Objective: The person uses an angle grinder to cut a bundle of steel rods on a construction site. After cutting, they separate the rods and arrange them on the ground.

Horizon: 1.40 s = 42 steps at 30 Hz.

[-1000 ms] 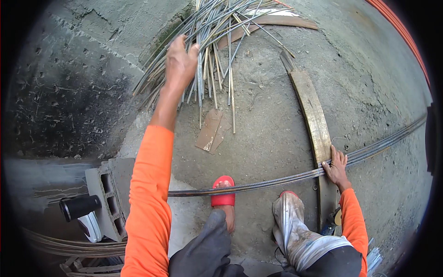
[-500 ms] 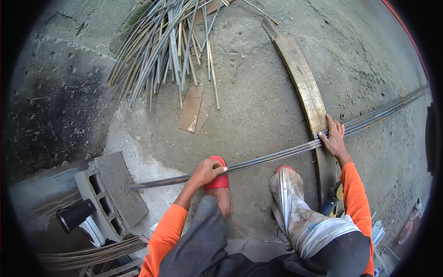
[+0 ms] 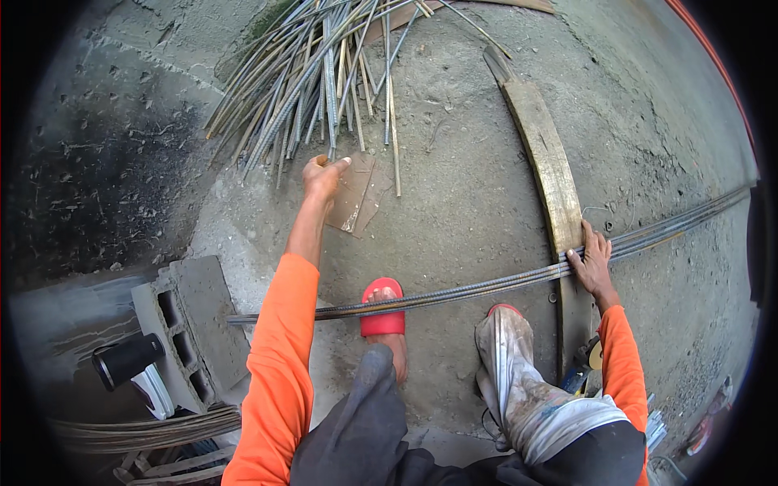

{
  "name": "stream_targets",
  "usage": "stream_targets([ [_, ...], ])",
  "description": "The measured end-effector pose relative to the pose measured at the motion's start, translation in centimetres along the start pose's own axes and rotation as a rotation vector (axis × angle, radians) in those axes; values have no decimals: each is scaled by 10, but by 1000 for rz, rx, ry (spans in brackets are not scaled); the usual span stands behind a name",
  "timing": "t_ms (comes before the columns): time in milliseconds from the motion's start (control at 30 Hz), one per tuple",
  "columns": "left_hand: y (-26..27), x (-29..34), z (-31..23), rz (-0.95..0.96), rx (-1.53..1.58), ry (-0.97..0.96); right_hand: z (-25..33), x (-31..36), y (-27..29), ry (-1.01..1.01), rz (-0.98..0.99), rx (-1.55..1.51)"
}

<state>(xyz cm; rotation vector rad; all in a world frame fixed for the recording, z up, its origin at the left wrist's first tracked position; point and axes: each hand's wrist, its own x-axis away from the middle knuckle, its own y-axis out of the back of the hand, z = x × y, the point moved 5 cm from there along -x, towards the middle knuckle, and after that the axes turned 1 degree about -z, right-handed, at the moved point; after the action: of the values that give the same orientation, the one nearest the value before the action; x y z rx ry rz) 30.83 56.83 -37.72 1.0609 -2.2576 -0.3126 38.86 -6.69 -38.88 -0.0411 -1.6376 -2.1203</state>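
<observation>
A bundle of long ribbed steel rebars (image 3: 486, 283) lies across in front of me, over a wooden plank (image 3: 551, 166). My right hand (image 3: 594, 261) grips the bundle where it crosses the plank, thumb at the left side and fingers over the bars. My left arm stretches forward to a heap of loose rebars (image 3: 312, 81). Closed at the near end of one bar there, my left hand (image 3: 322, 180) has its thumb pointing right. Beneath and beside that hand lies a brown flat piece (image 3: 354, 194), perhaps cardboard.
A hollow concrete block (image 3: 212, 324) sits under the bundle's left end, with a black cylinder (image 3: 128, 360) beside it. More bars (image 3: 154, 429) lie at lower left. A power tool (image 3: 579, 368), partly hidden, is by my right forearm. My feet in red slippers (image 3: 382, 324) straddle the near side.
My left hand has left the bundle's left part and moved forward to a bar end at the heap. My right hand stays on the bundle. The view has shifted slightly.
</observation>
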Motion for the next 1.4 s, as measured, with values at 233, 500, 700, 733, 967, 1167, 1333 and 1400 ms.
stream_targets([
  [233, -19, 7, 8, 144, 312, 67, 7, -5, 1, 1, 2, -17],
  [500, 26, 46, -76, 306, 877, 67, 4, 1, 3, -41, 42, -35],
  [700, 155, 38, -108, 54, 899, -332, 8, -3, 0, -34, 33, -52],
  [733, 131, 60, -95, 148, 606, -327, 4, -1, 2, -40, 21, -53],
  [967, -16, 220, 114, 764, -587, -486, 2, -12, -4, 79, 30, -70],
  [1167, -26, 213, 139, 861, -473, -198, -16, 0, 2, 56, -16, -72],
  [1333, -24, 205, 137, 811, -481, -131, -11, 1, 0, 45, -12, -110],
  [1400, -23, 211, 124, 778, -514, -206, -7, 1, 2, 62, -27, -100],
])
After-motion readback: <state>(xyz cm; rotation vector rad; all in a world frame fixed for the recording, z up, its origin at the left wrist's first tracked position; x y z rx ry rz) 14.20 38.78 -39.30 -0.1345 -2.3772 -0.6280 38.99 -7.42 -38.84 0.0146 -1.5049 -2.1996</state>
